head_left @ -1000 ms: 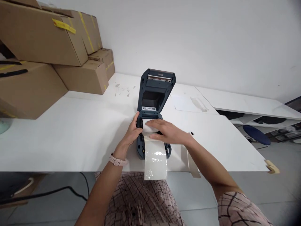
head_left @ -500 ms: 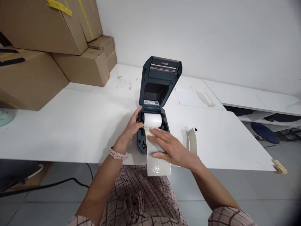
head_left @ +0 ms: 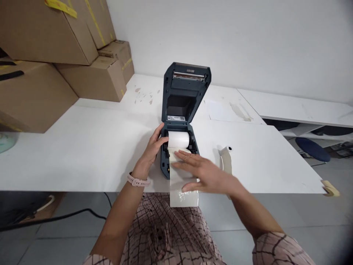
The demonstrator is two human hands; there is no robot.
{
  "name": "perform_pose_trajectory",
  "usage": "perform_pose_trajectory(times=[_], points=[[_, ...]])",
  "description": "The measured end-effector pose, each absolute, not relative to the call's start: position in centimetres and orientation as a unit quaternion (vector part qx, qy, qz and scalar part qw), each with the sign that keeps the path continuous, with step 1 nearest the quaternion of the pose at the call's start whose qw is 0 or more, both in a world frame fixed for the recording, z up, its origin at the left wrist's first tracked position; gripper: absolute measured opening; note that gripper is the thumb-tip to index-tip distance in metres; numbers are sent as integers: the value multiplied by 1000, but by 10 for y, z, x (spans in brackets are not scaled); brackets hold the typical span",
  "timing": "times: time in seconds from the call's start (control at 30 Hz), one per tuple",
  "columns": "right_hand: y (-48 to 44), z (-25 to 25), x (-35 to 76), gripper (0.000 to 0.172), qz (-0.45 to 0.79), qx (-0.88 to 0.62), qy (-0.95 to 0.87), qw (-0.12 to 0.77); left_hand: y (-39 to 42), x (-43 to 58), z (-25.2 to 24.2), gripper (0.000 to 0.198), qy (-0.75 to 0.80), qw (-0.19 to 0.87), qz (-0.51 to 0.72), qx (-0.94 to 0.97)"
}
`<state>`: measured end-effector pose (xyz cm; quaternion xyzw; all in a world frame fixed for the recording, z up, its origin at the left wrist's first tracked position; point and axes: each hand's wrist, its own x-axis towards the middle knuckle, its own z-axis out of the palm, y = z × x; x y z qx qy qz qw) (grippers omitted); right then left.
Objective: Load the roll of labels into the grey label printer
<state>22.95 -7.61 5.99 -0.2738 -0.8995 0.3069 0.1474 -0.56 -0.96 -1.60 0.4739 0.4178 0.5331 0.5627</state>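
Note:
A dark label printer [head_left: 184, 94] stands on the white table with its lid raised. Inside sits a white label roll [head_left: 178, 140]. Its strip of label paper [head_left: 179, 187] runs forward over the printer's front and hangs past the table edge. My left hand [head_left: 153, 147] grips the printer's left side, thumb over the rim by the roll holder and the other fingers partly hidden. Over the strip, my right hand [head_left: 204, 173] lies palm down with its fingers spread, fingertips at the paper just in front of the roll.
A small curled paper roll [head_left: 227, 158] lies on the table [head_left: 256, 158] to the right. Cardboard boxes [head_left: 91, 79] are stacked at the back left. Yellowish tape [head_left: 330, 187] covers the table's front right corner. A dark blue stool [head_left: 313, 149] stands beyond it.
My left thumb has moved up along the roll holder. The fingers of my right hand have lifted and spread slightly over the strip. The view has shifted slightly.

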Motion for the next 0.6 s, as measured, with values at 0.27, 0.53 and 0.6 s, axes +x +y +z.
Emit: perform_pose_trajectory(times=[0.27, 0.53, 0.6], points=[[112, 122, 241, 73, 384, -396, -660, 510, -4, -8, -13, 68, 446, 575, 556, 402], [92, 131, 212, 76, 442, -337, -621, 552, 0, -5, -8, 61, 447, 594, 599, 297], [45, 124, 220, 71, 438, -344, -625, 547, 2, -6, -10, 56, 439, 593, 608, 291]])
